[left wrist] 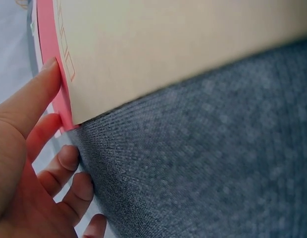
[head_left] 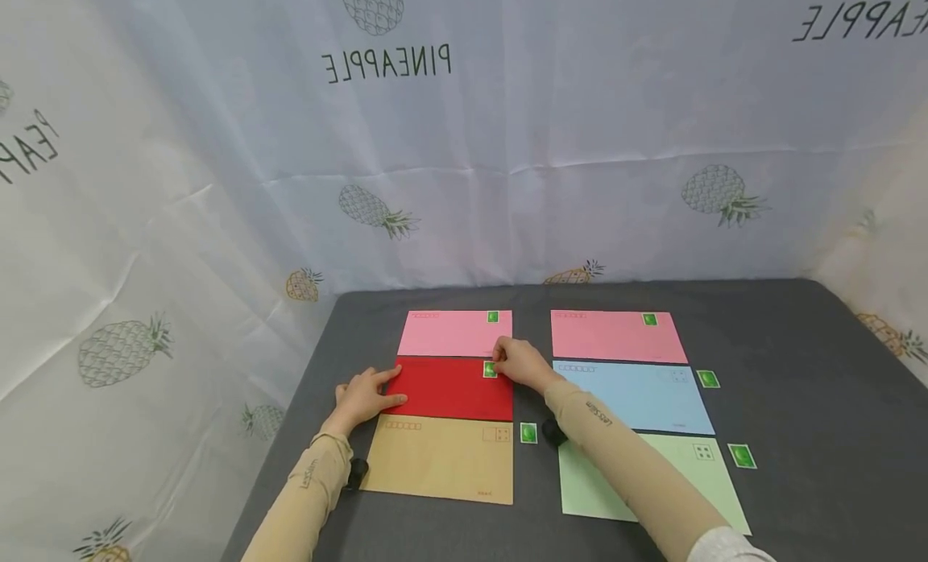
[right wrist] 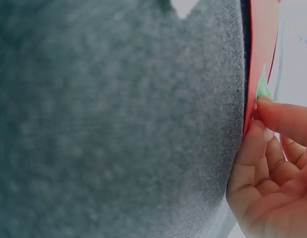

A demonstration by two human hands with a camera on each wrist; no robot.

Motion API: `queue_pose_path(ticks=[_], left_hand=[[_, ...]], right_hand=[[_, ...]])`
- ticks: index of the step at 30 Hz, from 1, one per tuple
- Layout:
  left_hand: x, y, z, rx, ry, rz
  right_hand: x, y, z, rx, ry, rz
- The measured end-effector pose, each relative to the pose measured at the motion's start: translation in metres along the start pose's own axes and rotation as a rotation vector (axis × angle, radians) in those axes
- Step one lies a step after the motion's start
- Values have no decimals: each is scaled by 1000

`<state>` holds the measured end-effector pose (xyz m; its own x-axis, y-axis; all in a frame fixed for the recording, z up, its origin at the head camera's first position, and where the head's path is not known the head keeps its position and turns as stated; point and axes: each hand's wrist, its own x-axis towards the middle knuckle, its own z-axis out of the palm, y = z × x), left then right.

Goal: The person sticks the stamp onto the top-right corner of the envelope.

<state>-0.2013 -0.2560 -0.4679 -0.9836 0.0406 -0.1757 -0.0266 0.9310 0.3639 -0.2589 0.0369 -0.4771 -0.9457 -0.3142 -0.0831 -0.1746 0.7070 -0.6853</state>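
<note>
Right hand [head_left: 524,365] pinches square green stamp [head_left: 490,369] on red paper envelope [head_left: 445,390]; left hand [head_left: 360,397] fingers extended. Behind this envelope: pink paper envelopes [head_left: 453,336], stamped. Rightward: three loose stamps [head_left: 528,433], apparently pending.

Mirrored "PINEAPPLE" stands on the curtain [head_left: 507,127] at 11 o'clock, cut off at 2 and 10, and "LetsSlim" on the sleeves [head_left: 638,469] at 7 and 4, print on the envelopes [head_left: 438,463] being too small to read.
</note>
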Motion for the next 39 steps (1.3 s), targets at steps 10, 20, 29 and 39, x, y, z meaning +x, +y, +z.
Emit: queue_pose_path(ticks=[10,20,29,39], left_hand=[[-4,2,-1,3,2,-1],[-4,2,-2,-1,5,4],[-1,0,1,-6,17,5],[-2,1,0,-6,10,-6]], right_hand=[[-4,-3,1,13,-1,15],[-4,-4,3,-7,7,31],[-3,-4,3,-45,20,16],[-5,-5,3,-76,23,-17]])
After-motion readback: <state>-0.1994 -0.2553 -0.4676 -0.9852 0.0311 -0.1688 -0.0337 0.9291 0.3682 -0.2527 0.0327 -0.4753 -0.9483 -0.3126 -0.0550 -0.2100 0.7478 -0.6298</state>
